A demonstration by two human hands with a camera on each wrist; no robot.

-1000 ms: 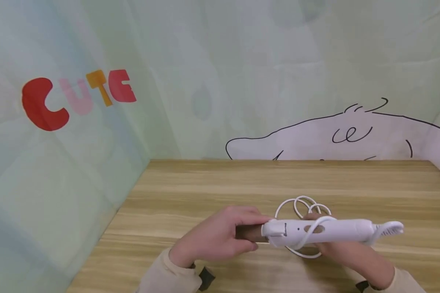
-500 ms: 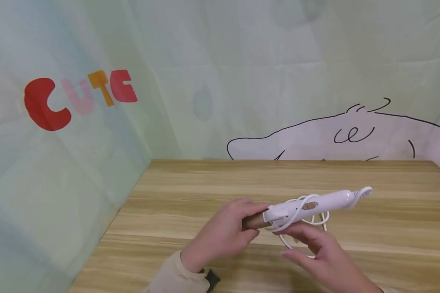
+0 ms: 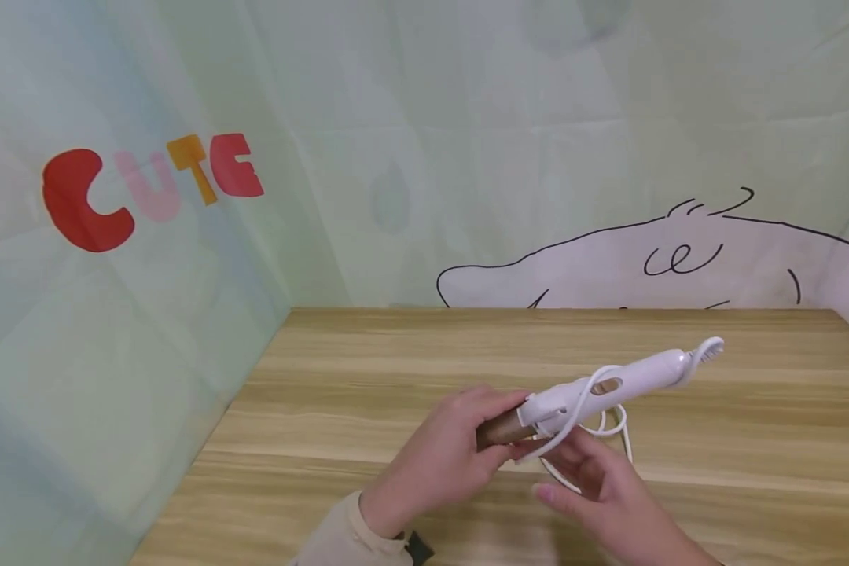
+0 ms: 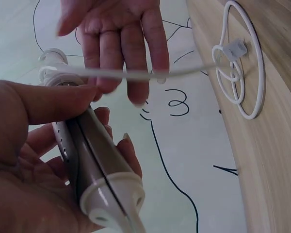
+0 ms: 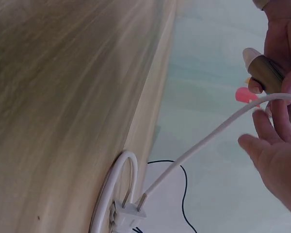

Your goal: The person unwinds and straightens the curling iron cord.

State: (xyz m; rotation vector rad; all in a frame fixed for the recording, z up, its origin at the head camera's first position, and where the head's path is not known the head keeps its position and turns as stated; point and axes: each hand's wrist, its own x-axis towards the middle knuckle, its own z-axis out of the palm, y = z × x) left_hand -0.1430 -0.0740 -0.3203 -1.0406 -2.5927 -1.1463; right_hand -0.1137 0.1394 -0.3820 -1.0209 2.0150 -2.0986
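Observation:
My left hand (image 3: 442, 452) grips the brown barrel (image 4: 99, 145) of a white-handled curling iron (image 3: 651, 376), held above the table with its handle angled to the far right. In the left wrist view, the thumb lies along the barrel and the other fingers wrap behind it. A white cord (image 3: 575, 419) runs from the handle's end and crosses over the handle. My right hand (image 3: 615, 503) is just below the handle, its fingers extended under the cord and its thumb apart. The two-pin plug (image 5: 130, 213) lies by the looped cord on the table.
A wood-grain table (image 3: 368, 354) spreads beneath the hands. Pale fabric walls stand behind and to the left, with coloured letters (image 3: 88, 200) and a line-drawn cartoon figure (image 3: 587, 275).
The curling iron has swung from level to tilted, its handle end moving up and left. My right hand has come out from behind the handle to just below it, near the cord.

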